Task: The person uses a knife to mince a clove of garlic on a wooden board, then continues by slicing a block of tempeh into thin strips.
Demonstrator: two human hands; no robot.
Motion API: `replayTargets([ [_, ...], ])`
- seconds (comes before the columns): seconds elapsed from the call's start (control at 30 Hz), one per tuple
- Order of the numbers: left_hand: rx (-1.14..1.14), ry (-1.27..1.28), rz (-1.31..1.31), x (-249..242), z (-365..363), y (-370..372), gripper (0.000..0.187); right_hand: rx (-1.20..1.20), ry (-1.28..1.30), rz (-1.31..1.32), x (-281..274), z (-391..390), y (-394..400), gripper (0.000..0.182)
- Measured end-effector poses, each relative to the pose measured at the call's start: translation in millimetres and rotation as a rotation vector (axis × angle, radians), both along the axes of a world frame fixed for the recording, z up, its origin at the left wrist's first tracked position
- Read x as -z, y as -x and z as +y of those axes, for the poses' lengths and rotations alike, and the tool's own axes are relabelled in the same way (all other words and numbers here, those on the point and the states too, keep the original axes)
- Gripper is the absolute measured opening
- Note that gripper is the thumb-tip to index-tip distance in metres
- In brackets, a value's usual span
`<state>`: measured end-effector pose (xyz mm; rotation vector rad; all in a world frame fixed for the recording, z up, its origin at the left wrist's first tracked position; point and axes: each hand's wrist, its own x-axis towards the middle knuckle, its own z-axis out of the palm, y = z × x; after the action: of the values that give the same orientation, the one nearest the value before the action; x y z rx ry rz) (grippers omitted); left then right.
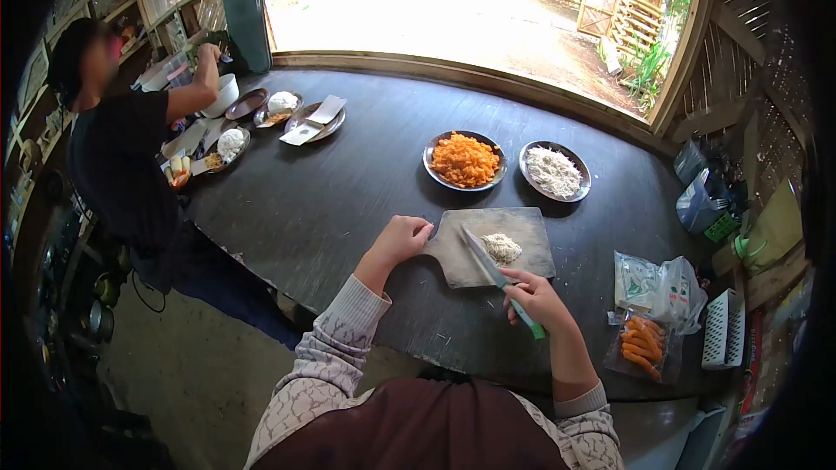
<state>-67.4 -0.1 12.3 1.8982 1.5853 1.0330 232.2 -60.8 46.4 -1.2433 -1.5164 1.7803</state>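
Observation:
My right hand (533,296) grips a kitchen knife (486,258) by its green handle, with the blade slanting over a wooden cutting board (457,274). Beside the blade, a small heap of pale chopped food (501,249) lies on the board. My left hand (402,239) is closed, fingers curled, next to the board's handle; whatever is inside it, if anything, is hidden. Beyond the board stand a plate of orange shredded food (465,162) and a plate of white shreds (554,171).
At right lie a bag of carrots (642,345), plastic packages (659,287) and a white box grater (724,329). On the left, a person in a dark shirt (122,157) reaches toward a white tub (219,96). Several plates, one with papers (315,121), stand nearby.

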Motion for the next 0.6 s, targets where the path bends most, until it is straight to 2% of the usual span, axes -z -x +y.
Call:
replayTargets([
  [0.07, 0.014, -0.003, 0.014, -0.4, -1.1, 0.1, 0.023, 0.096, -0.018, -0.005, -2.8, -0.5, -4.6, 0.044],
  [0.2, 0.095, 0.055, -0.006, -0.3, -2.1, 2.7, 0.028, 0.083, -0.051, -0.011, -1.8, -2.2, -7.6, 0.043],
  [0.33, 0.148, 0.084, 0.070, -13.8, -6.2, 3.3, 0.030, -0.172, -0.070, -0.071, 3.6, -4.1, -7.7, 0.039],
  [0.43, 0.145, 0.187, 0.010, -13.7, -7.8, 5.4, 0.039, -0.117, -0.080, -0.106, 3.2, 1.6, -16.2, 0.039],
  [0.5, 0.246, 0.235, 0.054, -18.5, -11.2, 7.6, 0.052, -0.078, -0.081, -0.093, 5.2, 6.2, -23.9, 0.038],
  [0.53, 0.251, 0.232, 0.053, -19.6, -11.4, 9.5, 0.052, -0.057, -0.082, -0.092, 3.9, 8.2, -27.3, 0.037],
  [0.6, 0.339, 0.282, 0.183, -22.0, -10.5, 13.4, 0.067, -0.021, -0.077, -0.081, 2.0, 9.9, -31.2, 0.037],
])
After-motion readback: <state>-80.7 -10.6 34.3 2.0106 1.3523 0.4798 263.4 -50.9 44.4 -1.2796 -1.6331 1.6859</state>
